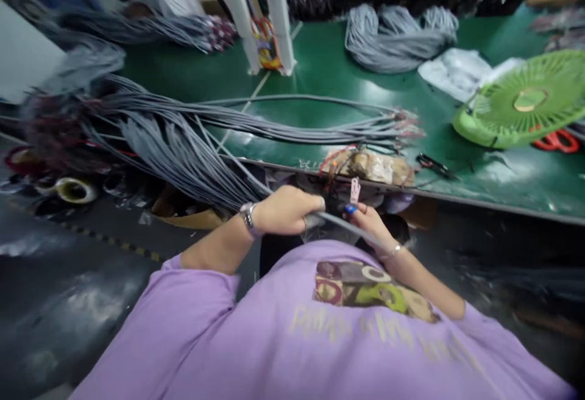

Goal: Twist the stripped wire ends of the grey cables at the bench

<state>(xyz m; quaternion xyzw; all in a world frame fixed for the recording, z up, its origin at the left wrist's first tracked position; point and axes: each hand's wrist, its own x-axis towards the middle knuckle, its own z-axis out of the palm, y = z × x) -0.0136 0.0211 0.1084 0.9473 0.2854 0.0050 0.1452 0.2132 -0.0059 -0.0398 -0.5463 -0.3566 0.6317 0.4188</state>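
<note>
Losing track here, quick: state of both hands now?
Left hand: closed around a thin, round grey cable.
Right hand: fingers bent beside a small, flat pink piece; cannot tell whether it is held.

Glossy green tabletop (pixel 315 75) catches soft white glare up top; shiny dark grey floor (pixel 98 321) is way dimmer, with pale reflections lower left. Edges look stretched and smeary, plus there's blocky pixelation upper left.
</note>
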